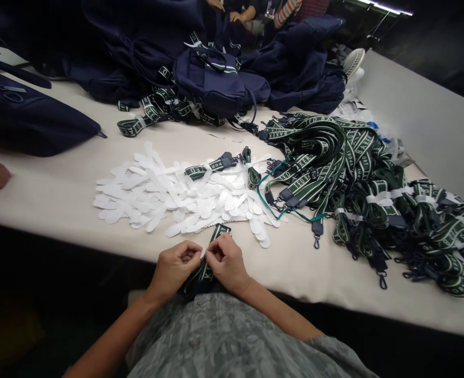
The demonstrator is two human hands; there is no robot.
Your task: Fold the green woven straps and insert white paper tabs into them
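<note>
At the table's front edge, my left hand [176,266] is closed in a pinch on a small white strip [203,253]. My right hand [230,266] is closed too, its fingertips pinching at the other side of the strip. Under both hands lies a folded dark green strap [218,231] with white lettering and edge lines, partly covered by my fingers. Just beyond is a heap of white strips with serrated edges [137,191]. Two bundled straps rest on the heap, one lying flat [210,167] and one standing more upright [253,176].
Loose straps with metal-look clips [318,142] are piled to the right, beside several banded bundles [424,205]. A teal cord [264,197] curves near them. Navy bags [212,79] line the back; another navy bag [30,115] lies left. Other people's hands [237,17] show behind.
</note>
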